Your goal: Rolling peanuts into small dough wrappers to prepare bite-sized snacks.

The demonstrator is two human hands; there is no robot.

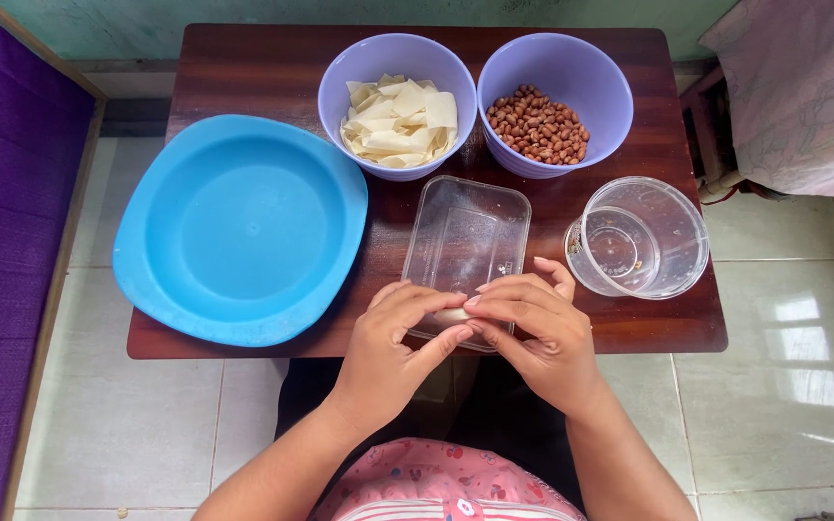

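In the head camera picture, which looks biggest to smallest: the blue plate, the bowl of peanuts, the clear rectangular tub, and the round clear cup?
1. Blue plate, clearly largest.
2. Bowl of peanuts.
3. Round clear cup and clear rectangular tub look alike; hands hide the tub's near end, so no ranking.

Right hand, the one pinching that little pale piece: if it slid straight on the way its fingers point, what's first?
The right hand points leftward, so it would meet the left hand at once; their fingertips already touch around the pale piece.
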